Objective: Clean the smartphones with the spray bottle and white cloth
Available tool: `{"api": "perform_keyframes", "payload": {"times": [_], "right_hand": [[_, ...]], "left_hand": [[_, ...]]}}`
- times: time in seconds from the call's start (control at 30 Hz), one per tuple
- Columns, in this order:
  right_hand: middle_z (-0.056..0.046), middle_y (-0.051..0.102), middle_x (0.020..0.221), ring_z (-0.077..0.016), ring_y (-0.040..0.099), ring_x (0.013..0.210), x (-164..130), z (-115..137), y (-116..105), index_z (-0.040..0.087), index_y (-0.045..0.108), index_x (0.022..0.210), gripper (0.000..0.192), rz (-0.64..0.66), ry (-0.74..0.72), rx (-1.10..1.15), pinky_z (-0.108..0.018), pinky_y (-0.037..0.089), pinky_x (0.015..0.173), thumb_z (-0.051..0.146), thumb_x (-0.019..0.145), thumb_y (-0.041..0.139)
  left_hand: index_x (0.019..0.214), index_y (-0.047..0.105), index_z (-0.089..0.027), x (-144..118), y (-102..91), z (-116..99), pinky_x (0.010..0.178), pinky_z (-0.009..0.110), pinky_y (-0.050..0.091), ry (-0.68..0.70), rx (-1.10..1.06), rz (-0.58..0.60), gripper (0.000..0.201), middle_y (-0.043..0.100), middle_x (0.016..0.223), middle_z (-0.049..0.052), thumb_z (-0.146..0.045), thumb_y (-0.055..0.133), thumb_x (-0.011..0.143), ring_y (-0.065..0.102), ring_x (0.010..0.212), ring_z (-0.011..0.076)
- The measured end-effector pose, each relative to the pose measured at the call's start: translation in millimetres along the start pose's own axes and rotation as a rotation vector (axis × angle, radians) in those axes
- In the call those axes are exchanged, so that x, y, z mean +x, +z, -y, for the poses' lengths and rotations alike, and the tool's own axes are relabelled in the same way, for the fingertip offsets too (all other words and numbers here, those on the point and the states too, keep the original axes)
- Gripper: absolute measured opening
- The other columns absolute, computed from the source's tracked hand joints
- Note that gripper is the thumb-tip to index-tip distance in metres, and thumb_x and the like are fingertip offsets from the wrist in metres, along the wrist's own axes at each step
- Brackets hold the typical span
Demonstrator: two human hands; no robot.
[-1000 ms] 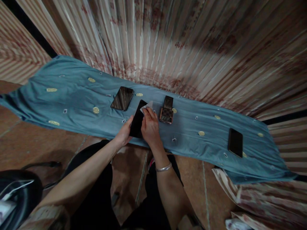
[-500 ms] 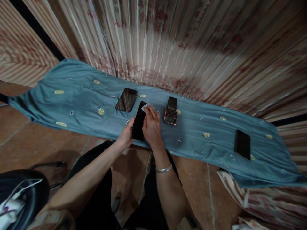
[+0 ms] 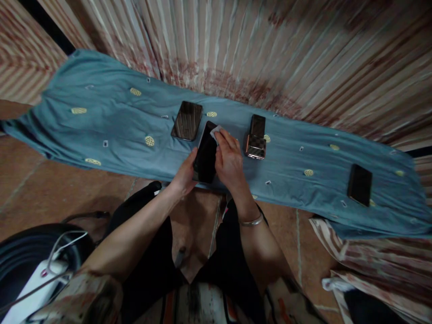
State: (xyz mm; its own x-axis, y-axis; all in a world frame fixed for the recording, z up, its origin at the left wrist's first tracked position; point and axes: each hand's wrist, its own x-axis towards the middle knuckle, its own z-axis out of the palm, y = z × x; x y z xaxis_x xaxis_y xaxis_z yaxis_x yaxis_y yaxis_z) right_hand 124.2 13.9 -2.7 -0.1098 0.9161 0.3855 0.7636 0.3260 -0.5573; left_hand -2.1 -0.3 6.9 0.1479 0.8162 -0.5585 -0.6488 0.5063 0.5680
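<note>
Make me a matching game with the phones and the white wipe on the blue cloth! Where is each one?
Things:
1. black phone
2. white wipe
3. checkered phone
4. far phone

Places:
A. lying alone towards the right end of the blue cloth
B. held at its near end by the left hand
C. lying on the cloth just right of the right hand
D. pressed on a phone's top end under the right hand's fingers

Pairs: 1-B, 2-D, 3-C, 4-A
</note>
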Motion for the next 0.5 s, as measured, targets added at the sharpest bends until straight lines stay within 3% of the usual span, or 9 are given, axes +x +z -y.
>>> {"api": "perform_keyframes", "payload": {"times": [0.23,0.4,0.5], "right_hand": [[-0.006,0.046,0.152,-0.0222,0.037,0.145,-6.3,-7.4,-5.6,0.021,0.046,0.143,0.048,0.025,-0.05,-0.009,-0.048,0.029,0.124,0.017,0.098,0.032],[-0.006,0.047,0.15,-0.0232,0.038,0.145,-14.0,-3.4,-6.6,0.022,0.047,0.142,0.046,0.054,-0.088,-0.001,-0.052,0.029,0.123,0.02,0.1,0.029],[-0.003,0.047,0.149,-0.0239,0.038,0.145,-19.9,1.6,-7.7,0.025,0.046,0.143,0.046,0.091,-0.099,0.031,-0.055,0.029,0.122,0.021,0.102,0.025]], "left_hand": [[0.127,0.066,-0.019,-6.6,5.7,-3.1,0.099,0.039,0.055,0.006,-0.043,0.065,0.038,0.076,0.111,0.004,-0.029,0.04,0.101,0.065,0.119,0.0271],[0.113,0.072,-0.013,-3.6,8.0,-10.8,0.104,0.037,0.051,0.073,-0.008,0.103,0.043,0.077,0.105,0.005,-0.033,0.035,0.104,0.059,0.127,0.0265],[0.117,0.07,-0.01,-0.3,9.7,-14.7,0.105,0.04,0.051,0.081,-0.047,0.142,0.046,0.076,0.112,0.007,-0.034,0.032,0.105,0.058,0.128,0.0272]]}}
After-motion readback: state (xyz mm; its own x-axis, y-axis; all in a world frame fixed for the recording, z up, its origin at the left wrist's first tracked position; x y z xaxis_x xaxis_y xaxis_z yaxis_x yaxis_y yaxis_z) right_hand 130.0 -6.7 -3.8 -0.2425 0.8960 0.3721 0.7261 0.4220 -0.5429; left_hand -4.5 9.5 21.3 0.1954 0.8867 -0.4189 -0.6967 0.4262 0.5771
